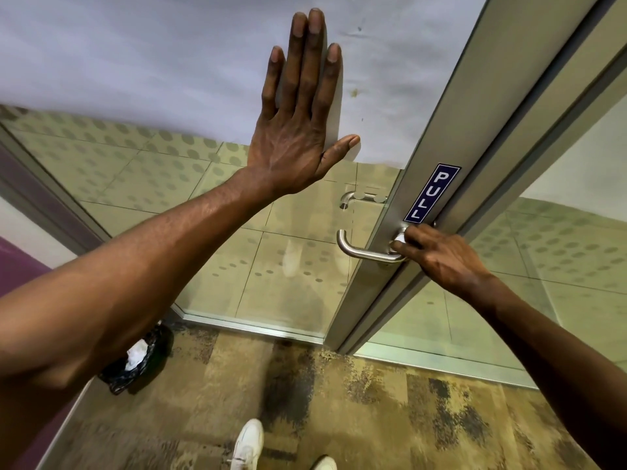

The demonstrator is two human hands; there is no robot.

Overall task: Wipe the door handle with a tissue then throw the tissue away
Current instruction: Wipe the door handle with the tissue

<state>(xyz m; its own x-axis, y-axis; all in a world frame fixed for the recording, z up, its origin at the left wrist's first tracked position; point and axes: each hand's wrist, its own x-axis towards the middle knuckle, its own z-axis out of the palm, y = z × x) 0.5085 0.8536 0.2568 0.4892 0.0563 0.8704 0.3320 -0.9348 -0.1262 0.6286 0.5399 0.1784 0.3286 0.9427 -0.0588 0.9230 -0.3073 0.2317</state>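
Note:
A brushed-steel lever door handle sticks out leftward from the metal door stile, just under a blue PULL sticker. My right hand is closed on a small white tissue, pressing it against the handle's base at the stile. Only a small bit of the tissue shows between the fingers. My left hand lies flat and open on the frosted glass door panel, fingers pointing up, holding nothing.
A small bin with a black liner stands on the floor at lower left, partly behind my left forearm, with white crumpled paper inside. Patterned carpet covers the floor. My white shoes are at the bottom. A second handle shows through the glass.

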